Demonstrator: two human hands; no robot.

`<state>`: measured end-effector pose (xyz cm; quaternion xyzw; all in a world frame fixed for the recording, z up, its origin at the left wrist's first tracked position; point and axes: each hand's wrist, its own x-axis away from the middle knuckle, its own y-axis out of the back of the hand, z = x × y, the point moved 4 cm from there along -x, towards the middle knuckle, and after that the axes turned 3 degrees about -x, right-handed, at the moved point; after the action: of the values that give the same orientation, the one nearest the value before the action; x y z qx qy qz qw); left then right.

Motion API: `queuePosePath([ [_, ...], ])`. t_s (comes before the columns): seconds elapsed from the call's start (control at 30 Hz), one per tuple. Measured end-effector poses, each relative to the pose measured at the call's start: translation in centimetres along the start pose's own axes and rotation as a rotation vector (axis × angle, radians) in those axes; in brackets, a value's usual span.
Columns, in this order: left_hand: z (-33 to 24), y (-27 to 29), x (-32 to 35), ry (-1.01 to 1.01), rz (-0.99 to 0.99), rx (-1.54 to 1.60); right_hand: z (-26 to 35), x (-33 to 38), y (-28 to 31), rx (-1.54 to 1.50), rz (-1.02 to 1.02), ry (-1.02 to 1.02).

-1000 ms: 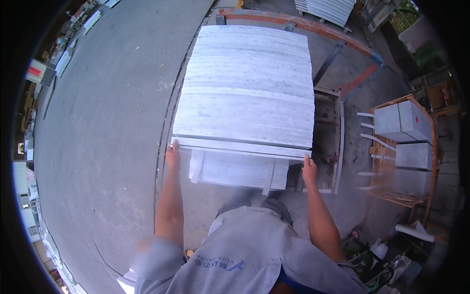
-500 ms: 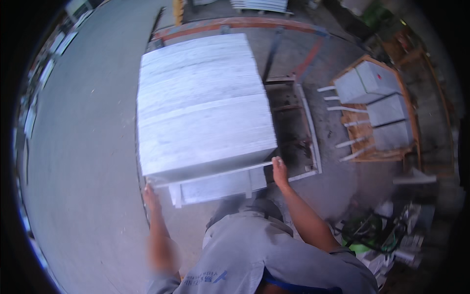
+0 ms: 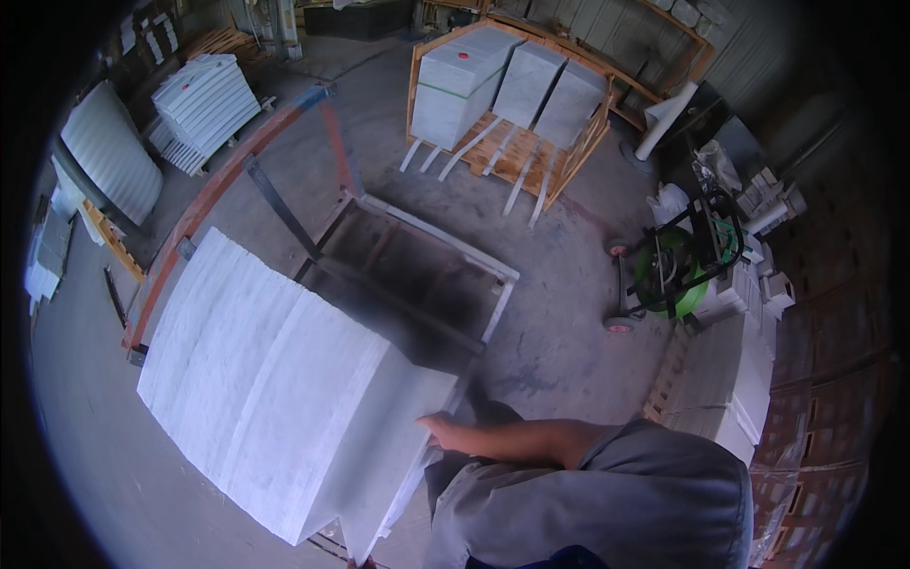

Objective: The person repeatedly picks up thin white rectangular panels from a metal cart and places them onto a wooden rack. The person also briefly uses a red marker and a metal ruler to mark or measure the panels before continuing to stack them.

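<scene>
White stone slab (image 3: 275,398), ribbed top, carried tilted above concrete floor (image 3: 569,322) beside metal frame (image 3: 417,275). Right hand (image 3: 441,431) clamped on slab's near edge. Left hand (image 3: 360,563) barely visible at lower corner; grip cannot be told. Crated stone blocks (image 3: 502,85) beyond.

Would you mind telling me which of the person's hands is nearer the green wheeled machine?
The right hand, on the white stone slab's near edge, is nearer the green wheeled machine. The left hand barely shows under the slab's bottom corner.
</scene>
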<state>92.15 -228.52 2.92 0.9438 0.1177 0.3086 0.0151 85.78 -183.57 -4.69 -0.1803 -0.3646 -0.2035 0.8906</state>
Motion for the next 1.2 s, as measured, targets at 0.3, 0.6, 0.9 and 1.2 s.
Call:
queuePosePath([
  [0.3, -2.3, -5.3, 3.6, -0.061, 0.028, -0.246, 1.3, 3.0, 1.3, -0.426, -0.141, -0.263],
  [0.6, -3.1, -9.8, 7.6, -0.229, 0.13, -0.505, 3.8, 11.1, 14.5, -0.459, -0.137, -0.141],
  [0.9, -3.1, -21.7, 14.6, -0.724, 0.301, -0.909, 1.8, 16.1, 35.4, 0.025, -0.038, 0.444],
  [1.2, -0.3, -41.4, 20.9, -0.766, 0.768, -0.612, 1.1, 18.4, 56.5, -0.706, -0.335, 0.167],
])
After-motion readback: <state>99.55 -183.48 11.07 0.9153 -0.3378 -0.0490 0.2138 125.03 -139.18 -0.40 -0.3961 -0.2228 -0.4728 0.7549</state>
